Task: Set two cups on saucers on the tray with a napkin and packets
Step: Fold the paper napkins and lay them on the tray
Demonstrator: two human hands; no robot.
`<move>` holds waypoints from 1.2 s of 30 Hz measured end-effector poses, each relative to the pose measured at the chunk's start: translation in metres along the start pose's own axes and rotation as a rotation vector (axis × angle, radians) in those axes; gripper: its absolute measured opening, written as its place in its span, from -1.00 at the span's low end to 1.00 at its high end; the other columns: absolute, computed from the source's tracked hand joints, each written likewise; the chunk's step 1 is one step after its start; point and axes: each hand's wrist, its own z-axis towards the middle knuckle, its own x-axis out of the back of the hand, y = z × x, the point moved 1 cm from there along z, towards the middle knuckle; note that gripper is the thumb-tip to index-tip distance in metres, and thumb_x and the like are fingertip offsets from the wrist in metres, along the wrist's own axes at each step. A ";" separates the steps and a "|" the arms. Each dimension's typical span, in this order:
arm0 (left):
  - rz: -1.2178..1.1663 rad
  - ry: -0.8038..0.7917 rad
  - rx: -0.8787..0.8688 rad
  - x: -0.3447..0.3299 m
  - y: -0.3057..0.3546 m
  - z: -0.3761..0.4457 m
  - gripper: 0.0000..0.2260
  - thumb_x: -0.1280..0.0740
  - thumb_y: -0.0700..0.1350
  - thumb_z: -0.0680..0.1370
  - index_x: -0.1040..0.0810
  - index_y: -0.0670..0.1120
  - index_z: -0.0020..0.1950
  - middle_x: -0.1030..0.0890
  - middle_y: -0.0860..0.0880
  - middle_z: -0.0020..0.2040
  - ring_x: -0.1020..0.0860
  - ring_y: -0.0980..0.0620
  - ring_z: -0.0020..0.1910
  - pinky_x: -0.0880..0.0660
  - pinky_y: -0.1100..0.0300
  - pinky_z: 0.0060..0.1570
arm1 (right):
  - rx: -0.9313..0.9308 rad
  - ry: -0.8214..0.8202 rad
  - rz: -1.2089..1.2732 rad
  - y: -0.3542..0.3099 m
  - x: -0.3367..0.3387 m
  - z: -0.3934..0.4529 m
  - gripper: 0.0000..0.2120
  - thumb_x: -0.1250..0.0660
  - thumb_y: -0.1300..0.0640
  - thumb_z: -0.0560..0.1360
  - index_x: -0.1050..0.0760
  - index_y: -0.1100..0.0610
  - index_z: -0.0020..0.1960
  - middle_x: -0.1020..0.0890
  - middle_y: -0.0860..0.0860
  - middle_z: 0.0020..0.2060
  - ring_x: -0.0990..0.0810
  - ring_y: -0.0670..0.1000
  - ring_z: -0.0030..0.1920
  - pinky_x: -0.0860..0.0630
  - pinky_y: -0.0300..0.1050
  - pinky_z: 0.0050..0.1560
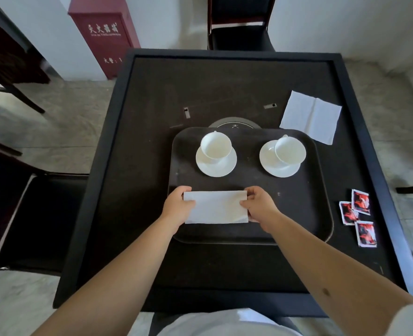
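A dark tray (295, 214) lies in the middle of the black table. Two white cups stand on white saucers at its far side: the left cup (215, 145) on the left saucer (216, 167), the right cup (289, 150) on the right saucer (268, 163). A folded white napkin (216, 206) lies over the tray's near part. My left hand (177, 204) grips its left end and my right hand (258, 205) grips its right end. Three red and white packets (358, 215) lie on the table to the right of the tray.
A second, unfolded white napkin (311, 116) lies on the table (137, 166) at the back right. Dark chairs stand at the far side (240, 27) and at the left (38, 221). A red cabinet (103, 35) stands by the wall at the back left.
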 end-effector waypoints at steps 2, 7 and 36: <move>0.049 0.025 -0.039 -0.003 0.000 0.000 -0.49 -0.30 -0.23 0.53 -0.36 0.07 0.46 -0.45 0.00 0.33 -0.46 0.00 0.17 -0.46 0.20 -0.03 | 0.035 0.017 -0.076 0.003 -0.002 0.000 -0.59 -0.35 0.25 0.50 -0.40 -0.01 0.30 -0.58 0.01 0.01 -0.58 0.07 0.02 -0.66 0.13 -0.09; 0.213 0.082 -0.169 -0.010 -0.001 -0.009 -0.42 -0.34 -0.21 0.53 -0.26 0.02 0.52 -0.36 -0.04 0.42 -0.40 -0.03 0.31 -0.41 0.23 0.10 | 0.095 0.034 -0.171 0.012 0.000 -0.006 -0.42 -0.40 0.23 0.49 -0.28 -0.03 0.43 -0.55 -0.03 -0.04 -0.58 0.01 -0.08 -0.65 -0.04 -0.17; 1.172 -0.034 -0.457 -0.020 -0.035 -0.074 -0.37 -0.11 0.29 0.57 -0.05 0.10 0.57 0.12 -0.09 0.62 0.13 -0.14 0.57 0.07 -0.20 0.46 | 0.669 -0.046 -1.191 0.056 0.004 -0.075 -0.42 -0.18 -0.19 0.58 -0.15 0.00 0.51 -0.06 0.03 0.57 -0.02 0.09 0.55 -0.08 0.11 0.48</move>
